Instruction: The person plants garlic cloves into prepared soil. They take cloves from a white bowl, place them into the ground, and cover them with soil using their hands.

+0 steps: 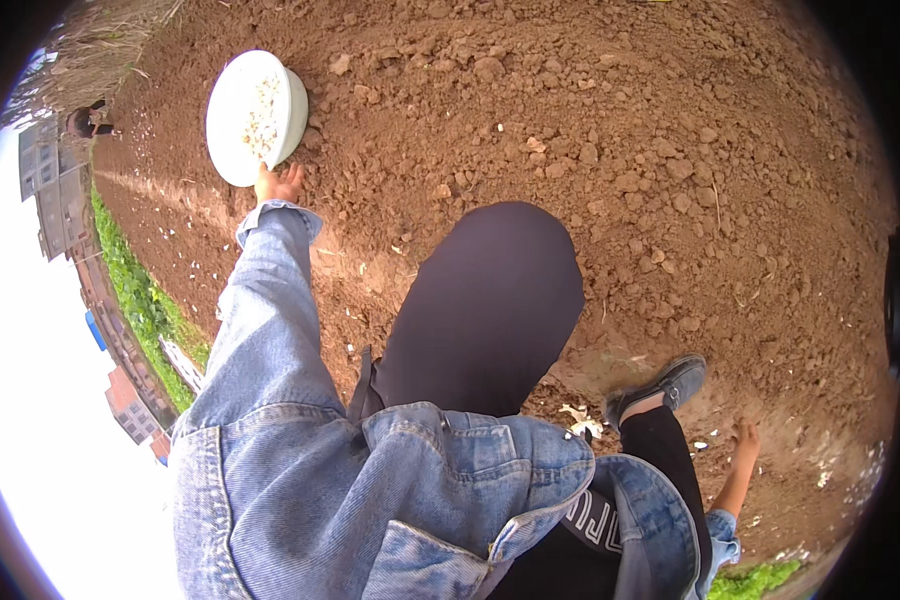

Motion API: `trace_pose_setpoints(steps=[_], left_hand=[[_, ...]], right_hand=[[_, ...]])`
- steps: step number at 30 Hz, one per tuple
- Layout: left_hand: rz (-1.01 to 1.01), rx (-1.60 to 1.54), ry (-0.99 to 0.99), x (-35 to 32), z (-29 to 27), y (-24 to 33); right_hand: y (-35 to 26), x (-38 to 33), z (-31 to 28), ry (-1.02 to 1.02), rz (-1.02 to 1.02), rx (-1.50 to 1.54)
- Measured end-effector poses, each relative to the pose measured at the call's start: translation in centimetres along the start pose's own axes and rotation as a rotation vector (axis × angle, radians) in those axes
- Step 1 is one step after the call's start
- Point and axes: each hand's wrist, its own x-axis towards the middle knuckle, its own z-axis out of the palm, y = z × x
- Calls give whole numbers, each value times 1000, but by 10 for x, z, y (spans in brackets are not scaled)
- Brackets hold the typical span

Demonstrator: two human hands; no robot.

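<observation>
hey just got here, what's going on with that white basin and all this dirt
A person in a denim jacket is out on bare brown soil, with the left hand gripping the near rim of a white basin. Small pale and tan pieces lie in the basin; exactly what they are is hard to tell. The right hand is off to the other side, low by the soil, with nothing visible in it. Another person is far off at the upper left.

There are two hands (282,184) (746,440), one white bowl (298,115), one shoe (682,381) and one distant person (86,121).
</observation>
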Motion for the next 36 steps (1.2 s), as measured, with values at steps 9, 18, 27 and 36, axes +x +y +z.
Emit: trace_pose_setpoints(steps=[9, 18, 27, 36], left_hand=[[94, -70, -76, 62, 3, 0], [123, 71, -152, 52, 36, -51], [1093, 1643, -649, -68, 247, -198], [1183, 1693, -1000, -132, 146, -243]], right_hand=[[-44, -36, -23, 65, -231, -543], [-84, -51, 6, 23, -250, -548], [-92, -34, 31, -172, -200, -421], [-79, -36, 46, -251, -75, -292]])
